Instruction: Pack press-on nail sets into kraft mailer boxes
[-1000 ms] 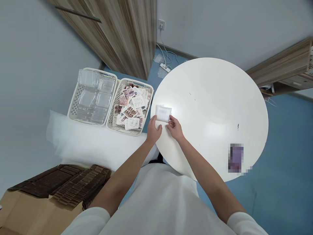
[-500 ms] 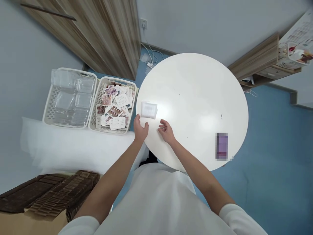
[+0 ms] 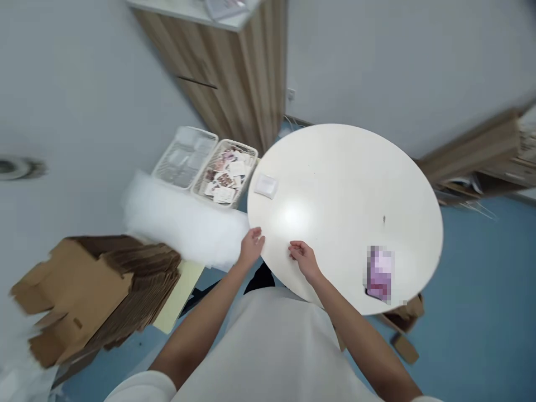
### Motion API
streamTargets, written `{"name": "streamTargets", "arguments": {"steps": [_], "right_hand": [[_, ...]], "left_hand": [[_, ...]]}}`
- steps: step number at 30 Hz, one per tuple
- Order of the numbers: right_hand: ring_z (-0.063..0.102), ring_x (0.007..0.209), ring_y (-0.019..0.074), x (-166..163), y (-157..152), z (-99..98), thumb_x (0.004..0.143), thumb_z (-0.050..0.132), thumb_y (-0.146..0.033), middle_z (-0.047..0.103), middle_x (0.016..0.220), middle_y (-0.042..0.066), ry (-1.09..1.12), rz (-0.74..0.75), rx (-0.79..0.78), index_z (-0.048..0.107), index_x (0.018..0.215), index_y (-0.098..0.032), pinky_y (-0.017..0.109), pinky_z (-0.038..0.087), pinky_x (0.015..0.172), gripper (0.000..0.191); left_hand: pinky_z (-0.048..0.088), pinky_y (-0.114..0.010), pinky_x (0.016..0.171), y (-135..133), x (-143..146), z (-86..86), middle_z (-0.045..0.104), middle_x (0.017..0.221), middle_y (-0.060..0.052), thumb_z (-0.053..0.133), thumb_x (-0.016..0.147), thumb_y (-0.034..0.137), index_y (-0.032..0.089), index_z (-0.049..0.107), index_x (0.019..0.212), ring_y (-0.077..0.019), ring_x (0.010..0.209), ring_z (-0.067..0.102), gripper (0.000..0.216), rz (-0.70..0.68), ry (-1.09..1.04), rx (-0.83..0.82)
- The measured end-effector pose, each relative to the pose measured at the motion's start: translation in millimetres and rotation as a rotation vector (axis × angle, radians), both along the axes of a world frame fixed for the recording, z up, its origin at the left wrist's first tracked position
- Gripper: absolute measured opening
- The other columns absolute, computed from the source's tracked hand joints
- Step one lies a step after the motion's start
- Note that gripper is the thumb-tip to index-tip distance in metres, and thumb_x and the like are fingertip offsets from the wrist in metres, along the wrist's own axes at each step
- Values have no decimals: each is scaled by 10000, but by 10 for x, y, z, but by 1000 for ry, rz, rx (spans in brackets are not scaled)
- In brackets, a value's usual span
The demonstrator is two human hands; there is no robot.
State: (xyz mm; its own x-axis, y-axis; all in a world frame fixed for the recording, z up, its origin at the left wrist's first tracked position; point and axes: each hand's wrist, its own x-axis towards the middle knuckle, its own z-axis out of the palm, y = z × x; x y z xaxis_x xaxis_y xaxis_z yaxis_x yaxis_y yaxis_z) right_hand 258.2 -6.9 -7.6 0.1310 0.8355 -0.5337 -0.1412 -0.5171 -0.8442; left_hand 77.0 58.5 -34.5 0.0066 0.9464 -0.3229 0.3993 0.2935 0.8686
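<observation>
A small white wrapped packet (image 3: 266, 186) lies flat near the left edge of the round white table (image 3: 347, 184). My left hand (image 3: 252, 246) hovers at the table's near left edge, nearer to me than the packet, its thumb and fingers apart with nothing between them. Over the tabletop to its right is my right hand (image 3: 304, 258), fingers loosely bent and apart, also holding nothing. Neither hand touches the packet.
Left of the table stand a basket of printed cards (image 3: 226, 187) and a basket of clear plastic boxes (image 3: 184, 159). White wrapping material (image 3: 184, 220) and stacked flat cardboard boxes (image 3: 96, 290) are nearer me. A blurred purple object (image 3: 380, 273) lies on the table's right.
The view has swung left, bringing more of the cardboard stack into sight. Both hands have drawn back toward me, away from the packet, which stays on the table.
</observation>
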Motion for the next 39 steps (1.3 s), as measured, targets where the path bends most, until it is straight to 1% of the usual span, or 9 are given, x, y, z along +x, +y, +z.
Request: {"name": "streamTargets", "arguments": {"steps": [5,11,15,19,23,26,29,32,39], "right_hand": [[561,668,141,89,-121,45,692,563,-417,590,855,53,-16,102,6,566,900,-199,326,482,681,301],[561,670,158,-251,80,89,679,567,-442,599,825,57,-61,311,80,574,878,-200,339,482,670,314],[552,669,163,-755,251,190,697,534,-459,598,790,52,-85,515,205,569,898,-193,324,474,640,335],[543,660,151,-1361,422,390,739,490,-416,599,812,35,-188,760,388,573,932,-210,304,462,627,295],[559,674,142,-2057,516,555,747,495,-328,613,901,30,-312,1084,533,570,998,-230,297,455,639,280],[568,776,156,-2611,531,599,747,511,-267,594,987,57,-460,1234,660,564,1033,-213,297,441,709,296],[556,796,161,-3132,530,625,766,488,-233,581,933,61,-648,1247,768,551,1057,-192,292,425,724,301],[549,757,159,-3546,536,666,782,464,-226,571,861,48,-809,1197,793,524,1094,-191,273,414,661,320],[539,833,188,-4017,601,707,765,488,-248,548,1003,70,-1094,1143,807,469,1140,-222,267,368,585,376]], "left_hand": [[501,-317,764,-645,-167,192,624,971,-69,505,750,276,184,541,994,-159,858,601,263,-85,18,-107],[493,-341,752,-1186,-617,392,628,979,-73,506,744,332,190,562,1017,-192,858,599,313,62,133,-118],[474,-364,777,-1349,-1081,544,628,989,-76,487,754,342,205,569,1001,-221,901,586,294,257,354,-46],[459,-355,799,-1424,-1680,733,616,1003,-76,439,783,365,203,552,1022,-228,954,564,310,449,573,60],[431,-372,822,-1525,-2329,886,599,1052,-82,413,801,370,213,550,1042,-246,986,539,319,500,730,113],[403,-401,837,-1596,-2798,907,603,1046,-83,415,802,363,224,569,1020,-263,989,526,300,490,810,92],[394,-414,822,-1608,-3209,856,615,1002,-87,440,791,353,226,600,967,-276,965,529,269,436,846,91],[404,-398,790,-1563,-3507,780,618,979,-85,462,781,324,220,617,926,-274,940,539,237,381,829,85],[427,-319,699,-1523,-3778,655,620,919,-89,519,750,380,205,630,903,-247,847,578,257,250,586,138]]}}
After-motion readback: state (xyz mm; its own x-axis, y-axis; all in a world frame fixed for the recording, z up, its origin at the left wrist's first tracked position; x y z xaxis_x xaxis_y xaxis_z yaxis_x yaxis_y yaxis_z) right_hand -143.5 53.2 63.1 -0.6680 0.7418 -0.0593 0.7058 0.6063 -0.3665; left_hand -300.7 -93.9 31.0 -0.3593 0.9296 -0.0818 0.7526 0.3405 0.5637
